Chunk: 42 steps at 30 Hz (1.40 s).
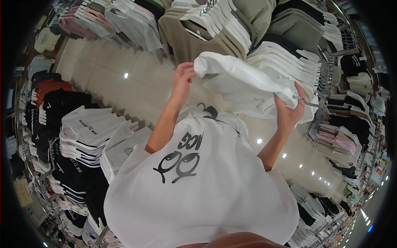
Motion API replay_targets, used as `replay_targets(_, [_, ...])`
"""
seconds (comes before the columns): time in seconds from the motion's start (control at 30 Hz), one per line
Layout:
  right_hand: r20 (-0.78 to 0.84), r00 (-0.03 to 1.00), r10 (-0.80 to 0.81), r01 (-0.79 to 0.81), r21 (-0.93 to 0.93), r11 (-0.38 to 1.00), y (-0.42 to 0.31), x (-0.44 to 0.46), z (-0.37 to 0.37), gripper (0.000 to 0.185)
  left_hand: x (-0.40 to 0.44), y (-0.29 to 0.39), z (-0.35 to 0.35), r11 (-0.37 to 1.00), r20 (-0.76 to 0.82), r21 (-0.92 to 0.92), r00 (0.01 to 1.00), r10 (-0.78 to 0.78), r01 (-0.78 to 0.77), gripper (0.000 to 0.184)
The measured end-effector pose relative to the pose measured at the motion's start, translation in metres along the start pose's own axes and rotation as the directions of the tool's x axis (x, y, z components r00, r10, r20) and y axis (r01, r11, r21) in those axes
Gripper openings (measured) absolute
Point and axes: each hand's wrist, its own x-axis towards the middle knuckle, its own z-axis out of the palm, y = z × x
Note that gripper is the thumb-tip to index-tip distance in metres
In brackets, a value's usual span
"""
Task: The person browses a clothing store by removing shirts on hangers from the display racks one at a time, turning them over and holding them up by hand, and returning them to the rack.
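A white T-shirt (240, 80) is stretched between my two hands in front of my chest. My left hand (184, 76) pinches the edge of the shirt at its left end, with the fingers bent against the cloth. At the other end, my right hand (289, 108) grips the shirt near its neck, thumb on one side and fingers on the other. A metal hanger hook (306, 101) sticks out to the right beside that hand. A small dark mark shows on the shirt's front; the rest of the hanger is hidden.
White shirts (285, 62) hang close behind the held one, next to brown garments (182, 37). On the left stand racks of white printed shirts (89, 128) and black clothes (64, 103). More folded-looking pink and dark garments (339, 140) hang right. Shiny floor tiles (111, 70) lie between.
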Motion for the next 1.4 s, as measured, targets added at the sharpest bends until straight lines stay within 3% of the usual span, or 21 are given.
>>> replay_targets(0.07, [0.006, 1.000, 0.012, -0.012, -0.010, 1.000, -0.001, 0.000, -0.001, 0.076, 0.007, -0.004, -0.004, 0.989, 0.067, -0.100, 0.990, 0.121, -0.114, 0.039])
replay_targets(0.27, [0.006, 0.999, -0.045, 0.045, -0.090, 0.995, -0.004, 0.000, -0.002, 0.077, 0.013, 0.013, 0.001, 0.937, 0.166, -0.284, 0.953, 0.254, -0.201, 0.041])
replay_targets(0.4, [0.021, 0.998, -0.055, 0.055, -0.036, 0.998, -0.002, -0.001, -0.002, 0.078, 0.022, 0.020, -0.009, 0.891, 0.233, -0.445, 0.948, 0.216, -0.093, 0.041])
replay_targets(0.47, [0.022, 0.996, -0.092, 0.093, -0.042, 0.995, -0.003, 0.000, -0.002, 0.078, 0.022, 0.032, -0.010, 0.918, 0.325, -0.395, 0.941, 0.096, 0.043, 0.040])
replay_targets(0.57, [0.036, 0.998, -0.049, 0.049, -0.014, 0.999, -0.004, 0.000, -0.003, 0.078, 0.021, 0.038, -0.003, 0.940, 0.207, -0.339, 0.971, 0.120, -0.044, 0.038])
replay_targets(0.63, [0.068, 0.991, -0.112, 0.117, -0.085, 0.989, -0.001, 0.002, -0.006, 0.080, 0.023, 0.042, -0.001, 0.941, 0.227, -0.331, 0.962, 0.149, -0.068, 0.037])
replay_targets(0.7, [0.090, 0.993, -0.073, 0.078, -0.049, 0.996, 0.002, 0.002, -0.005, 0.079, 0.023, 0.048, 0.001, 0.942, 0.241, -0.321, 0.954, 0.176, -0.093, 0.038])
replay_targets(0.8, [0.107, 0.994, 0.000, -0.003, 0.026, 1.000, 0.004, -0.001, 0.001, 0.078, 0.018, 0.067, 0.012, 0.977, 0.328, -0.162, 0.927, 0.184, -0.136, 0.038])
replay_targets(0.87, [0.106, 0.994, 0.037, -0.044, 0.065, 0.997, 0.010, -0.001, 0.006, 0.077, -0.001, 0.088, 0.037, 0.934, 0.331, 0.149, 0.907, 0.262, -0.324, 0.034])
replay_targets(0.9, [0.081, 0.996, 0.026, -0.034, 0.097, 0.995, 0.015, -0.001, 0.008, 0.076, -0.003, 0.090, 0.041, 0.934, 0.330, 0.148, 0.907, 0.263, -0.325, 0.034])
replay_targets(0.97, [0.056, 0.998, 0.016, -0.023, 0.129, 0.991, 0.021, -0.002, 0.008, 0.075, -0.008, 0.092, 0.048, 0.718, 0.386, 0.303, 0.770, 0.509, -0.627, 0.034])
replay_targets(1.0, [0.048, 0.998, 0.028, -0.033, 0.121, 0.992, 0.022, -0.002, 0.008, 0.075, -0.014, 0.098, 0.052, 0.718, 0.385, 0.304, 0.770, 0.509, -0.626, 0.034])
replay_targets(1.07, [0.040, 0.998, 0.039, -0.043, 0.113, 0.993, 0.025, -0.004, 0.009, 0.074, -0.032, 0.113, 0.059, 0.299, 0.505, 0.573, 0.616, 0.605, -0.763, 0.023])
replay_targets(1.1, [0.030, 0.998, 0.057, -0.061, 0.160, 0.985, 0.028, -0.005, 0.011, 0.074, -0.036, 0.115, 0.061, 0.299, 0.505, 0.573, 0.616, 0.605, -0.763, 0.023])
replay_targets(1.17, [0.022, 0.997, 0.074, -0.077, 0.207, 0.975, 0.032, -0.008, 0.012, 0.074, -0.041, 0.116, 0.065, 0.063, 0.571, 0.576, 0.456, 0.683, -0.815, 0.022])
replay_targets(1.2, [0.006, 0.997, 0.071, -0.071, 0.206, 0.976, 0.034, -0.009, 0.013, 0.074, -0.043, 0.114, 0.067, 0.063, 0.570, 0.577, 0.457, 0.683, -0.814, 0.022])
replay_targets(1.27, [-0.006, 0.998, 0.067, -0.064, 0.206, 0.976, 0.036, -0.010, 0.015, 0.074, -0.046, 0.109, 0.073, 0.018, 0.533, 0.548, 0.366, 0.762, -0.836, 0.022])
replay_targets(1.4, [-0.044, 0.995, 0.085, -0.071, 0.248, 0.966, 0.044, -0.011, 0.017, 0.073, -0.054, 0.105, 0.083, 0.019, 0.499, 0.538, 0.337, 0.798, -0.842, 0.022])
